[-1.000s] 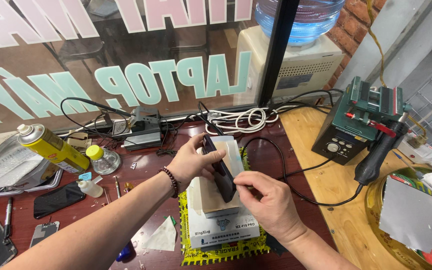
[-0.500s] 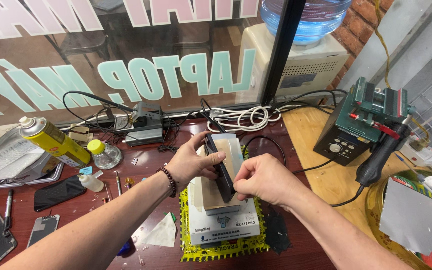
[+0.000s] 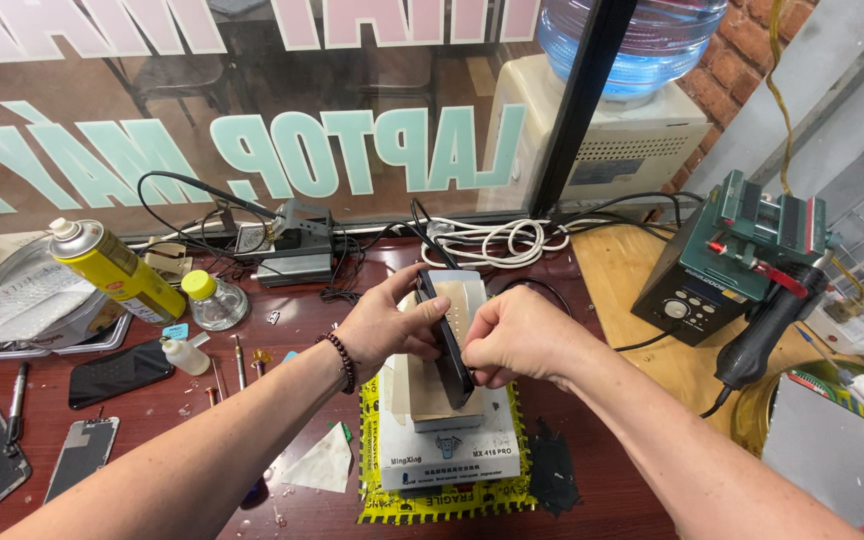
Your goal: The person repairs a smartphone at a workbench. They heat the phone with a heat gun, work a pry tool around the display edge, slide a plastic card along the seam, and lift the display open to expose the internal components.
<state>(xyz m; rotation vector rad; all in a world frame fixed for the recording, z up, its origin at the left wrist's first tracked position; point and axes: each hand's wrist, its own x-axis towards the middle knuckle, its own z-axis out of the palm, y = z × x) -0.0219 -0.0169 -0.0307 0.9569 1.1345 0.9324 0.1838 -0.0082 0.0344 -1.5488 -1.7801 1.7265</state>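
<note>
A black phone (image 3: pixel 449 345) stands on its long edge, tilted, over a white heating-plate box (image 3: pixel 449 440). My left hand (image 3: pixel 384 325), with a dark bead bracelet at the wrist, grips the phone's upper end from the left. Pressed against the phone's right side, my right hand (image 3: pixel 517 335) pinches its edge with closed fingers. A beige pad (image 3: pixel 432 395) lies on top of the box under the phone. Yellow printed tape (image 3: pixel 442 500) runs beneath the box.
A yellow spray can (image 3: pixel 117 270) and a small bottle with a yellow cap (image 3: pixel 210 300) stand at left. Phones and screen parts (image 3: pixel 117 372) lie at the lower left. A green rework station (image 3: pixel 737 260) with hot-air handle (image 3: pixel 767 330) is at right. White coiled cable (image 3: pixel 512 240) lies behind.
My right hand has moved up along the phone from its lower end to its middle edge. The view has shifted slightly; the phone stays upright between both hands.
</note>
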